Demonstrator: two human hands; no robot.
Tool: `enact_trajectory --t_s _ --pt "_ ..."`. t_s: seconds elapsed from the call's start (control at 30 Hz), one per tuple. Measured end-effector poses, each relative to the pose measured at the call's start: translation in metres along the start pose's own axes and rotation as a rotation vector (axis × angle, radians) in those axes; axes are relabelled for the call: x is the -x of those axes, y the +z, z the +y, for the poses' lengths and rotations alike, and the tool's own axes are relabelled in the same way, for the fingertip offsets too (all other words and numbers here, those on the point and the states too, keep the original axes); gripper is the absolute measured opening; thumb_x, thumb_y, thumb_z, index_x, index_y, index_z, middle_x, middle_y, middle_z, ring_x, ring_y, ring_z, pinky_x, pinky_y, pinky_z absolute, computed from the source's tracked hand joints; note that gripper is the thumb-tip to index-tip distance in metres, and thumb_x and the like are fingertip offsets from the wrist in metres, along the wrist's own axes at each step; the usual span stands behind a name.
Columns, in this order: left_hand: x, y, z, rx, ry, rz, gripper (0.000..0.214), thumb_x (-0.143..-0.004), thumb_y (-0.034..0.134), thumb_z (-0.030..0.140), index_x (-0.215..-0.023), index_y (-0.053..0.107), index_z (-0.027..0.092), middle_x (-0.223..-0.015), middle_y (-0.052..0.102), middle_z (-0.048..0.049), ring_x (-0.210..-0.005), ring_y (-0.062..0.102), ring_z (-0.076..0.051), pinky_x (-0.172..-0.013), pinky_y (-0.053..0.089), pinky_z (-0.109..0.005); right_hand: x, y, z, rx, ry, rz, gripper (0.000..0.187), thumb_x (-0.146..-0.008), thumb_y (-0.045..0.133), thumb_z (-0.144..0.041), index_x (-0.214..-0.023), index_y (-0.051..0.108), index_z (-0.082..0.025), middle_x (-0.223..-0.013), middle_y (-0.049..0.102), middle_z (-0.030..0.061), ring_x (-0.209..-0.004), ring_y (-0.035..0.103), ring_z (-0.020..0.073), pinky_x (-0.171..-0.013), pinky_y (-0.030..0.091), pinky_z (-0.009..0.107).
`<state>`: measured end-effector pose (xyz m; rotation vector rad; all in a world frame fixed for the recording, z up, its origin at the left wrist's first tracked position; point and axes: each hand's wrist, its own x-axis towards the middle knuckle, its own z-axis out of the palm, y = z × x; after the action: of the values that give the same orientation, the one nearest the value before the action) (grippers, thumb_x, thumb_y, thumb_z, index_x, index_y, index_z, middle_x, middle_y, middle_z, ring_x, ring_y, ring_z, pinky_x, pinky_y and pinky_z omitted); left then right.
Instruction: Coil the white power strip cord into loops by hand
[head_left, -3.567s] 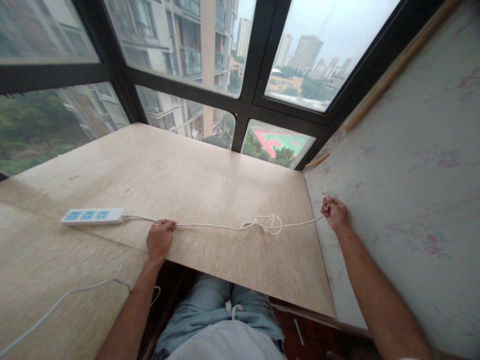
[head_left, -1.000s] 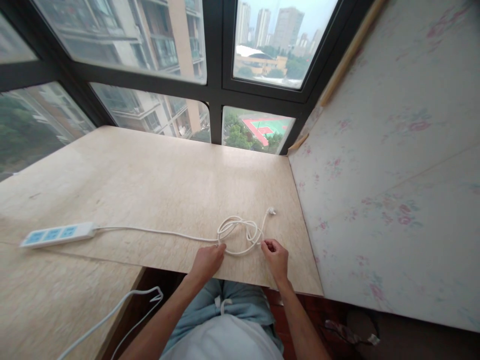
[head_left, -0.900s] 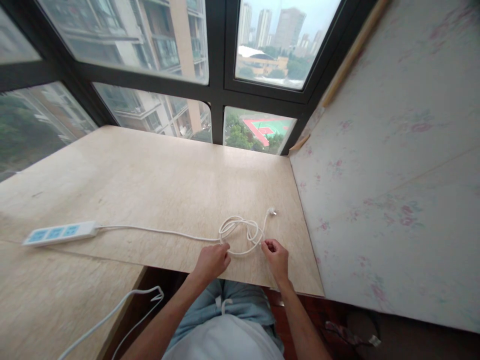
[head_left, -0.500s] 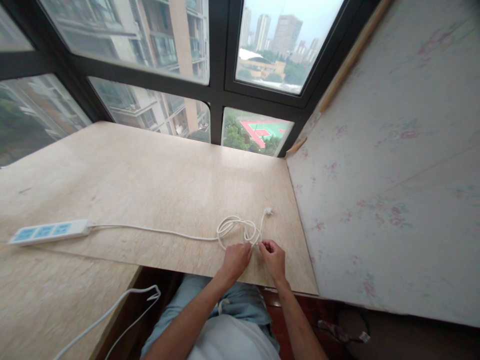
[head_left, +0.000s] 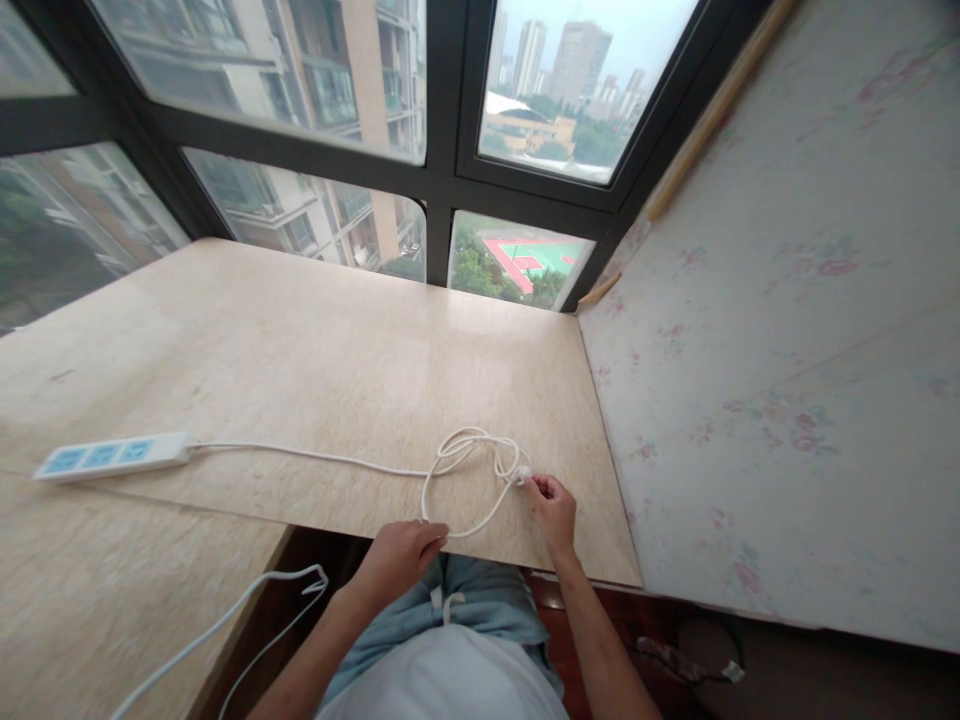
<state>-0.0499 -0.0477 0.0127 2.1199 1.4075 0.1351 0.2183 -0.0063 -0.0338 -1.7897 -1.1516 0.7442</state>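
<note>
A white power strip (head_left: pixel 112 455) with blue sockets lies at the left of the beige tabletop (head_left: pixel 315 350). Its white cord (head_left: pixel 315 458) runs right into a loose knot (head_left: pixel 476 450) near the table's front edge. My left hand (head_left: pixel 401 555) is closed, pinching the bottom of a wide loop of the cord at the edge. My right hand (head_left: pixel 553 505) is closed on the cord's plug end (head_left: pixel 523 473), right beside the knot.
A second white cable (head_left: pixel 225 625) hangs off the lower left slab (head_left: pixel 90 600). A flowered wall panel (head_left: pixel 765 330) borders the table on the right. Dark-framed windows (head_left: pixel 442 190) stand behind it. More cable lies on the floor at the lower right (head_left: pixel 686 665).
My left hand drew back toward me with a strand, widening the loop. The plug end, which lay beyond the knot, now sits in my right fingers. Earlier the cord was stretched straight.
</note>
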Motion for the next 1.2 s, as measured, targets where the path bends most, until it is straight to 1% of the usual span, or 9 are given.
enact_trajectory --t_s 0.1,0.2,0.4,0.5,0.6,0.77,0.9,1.03,1.2 --pt "-0.003 -0.009 0.004 0.002 -0.029 -0.063 0.028 -0.089 0.051 0.039 -0.106 0.069 0.024 -0.086 0.073 -0.0045 -0.082 0.066 -0.02 -0.073 0.044 -0.028 0.001 -0.001 0.0 0.003 -0.02 -0.007 0.038 -0.074 0.061 -0.052 -0.075 0.069 -0.014 -0.066 0.068 0.0045 -0.062 0.06 0.019 -0.058 0.047 0.028" --pt "-0.018 -0.01 0.024 -0.002 -0.058 -0.057 0.036 -0.087 0.053 0.046 -0.112 0.067 0.023 -0.085 0.072 -0.0066 -0.083 0.067 -0.022 -0.074 0.044 -0.03 0.001 -0.002 -0.001 -0.007 -0.02 -0.033 0.04 -0.073 0.062 -0.054 -0.076 0.069 -0.015 -0.067 0.068 0.0044 -0.061 0.06 0.019 -0.056 0.046 0.028" --pt "-0.069 0.019 0.079 -0.015 -0.065 0.003 0.041 -0.087 0.051 0.052 -0.109 0.065 0.02 -0.093 0.072 -0.0114 -0.09 0.067 -0.026 -0.076 0.046 -0.033 0.003 -0.002 -0.003 -0.031 -0.042 -0.052 0.039 -0.075 0.06 -0.052 -0.077 0.068 -0.015 -0.069 0.069 0.0056 -0.064 0.062 0.0198 -0.058 0.048 0.028" --pt "-0.085 0.032 0.089 -0.084 -0.098 -0.024 0.029 -0.092 0.046 0.038 -0.1 0.066 0.018 -0.095 0.071 -0.0131 -0.09 0.067 -0.027 -0.075 0.047 -0.034 0.003 -0.003 -0.001 -0.044 -0.052 -0.06 0.037 -0.075 0.06 -0.05 -0.079 0.069 -0.014 -0.071 0.07 0.0066 -0.064 0.062 0.0198 -0.056 0.048 0.027" --pt "-0.086 0.036 0.085 -0.102 -0.121 -0.027 0.028 -0.094 0.038 0.026 -0.097 0.064 0.016 -0.093 0.07 -0.0142 -0.088 0.068 -0.027 -0.073 0.048 -0.035 0.001 -0.003 0.002 -0.047 -0.042 -0.068 0.036 -0.075 0.061 -0.049 -0.079 0.069 -0.014 -0.071 0.07 0.0067 -0.064 0.062 0.0198 -0.055 0.048 0.027" --pt "-0.075 0.033 0.071 -0.117 -0.179 0.036 0.027 -0.09 0.046 0.029 -0.113 0.055 0.016 -0.095 0.07 -0.0129 -0.088 0.068 -0.026 -0.072 0.047 -0.033 -0.001 -0.002 0.004 -0.039 -0.035 -0.066 0.034 -0.076 0.06 -0.048 -0.077 0.067 -0.014 -0.068 0.067 0.0048 -0.063 0.06 0.0189 -0.055 0.046 0.026" --pt "-0.068 0.026 0.063 -0.139 -0.141 -0.004 0.025 -0.09 0.043 0.029 -0.096 0.064 0.017 -0.092 0.071 -0.0128 -0.086 0.068 -0.026 -0.071 0.045 -0.033 -0.002 -0.001 0.007 -0.047 -0.038 -0.054 0.034 -0.075 0.061 -0.048 -0.076 0.067 -0.014 -0.067 0.066 0.0042 -0.062 0.059 0.0181 -0.055 0.046 0.026" --pt "-0.05 0.011 0.051 -0.067 -0.139 0.045 0.022 -0.084 0.051 0.03 -0.086 0.07 0.019 -0.083 0.071 -0.0088 -0.082 0.066 -0.023 -0.069 0.042 -0.03 -0.002 0.0 0.009 -0.032 -0.037 -0.053 0.033 -0.074 0.061 -0.046 -0.075 0.066 -0.014 -0.066 0.066 0.0037 -0.062 0.059 0.0181 -0.058 0.046 0.027" --pt "-0.016 -0.021 0.025 0.137 -0.098 0.223 0.016 -0.078 0.056 0.024 -0.074 0.07 0.019 -0.073 0.064 -0.0038 -0.071 0.059 -0.017 -0.066 0.04 -0.027 -0.003 0.0 0.01 -0.035 -0.004 -0.049 0.032 -0.074 0.06 -0.046 -0.076 0.065 -0.014 -0.067 0.064 0.0035 -0.063 0.058 0.0184 -0.058 0.045 0.027"
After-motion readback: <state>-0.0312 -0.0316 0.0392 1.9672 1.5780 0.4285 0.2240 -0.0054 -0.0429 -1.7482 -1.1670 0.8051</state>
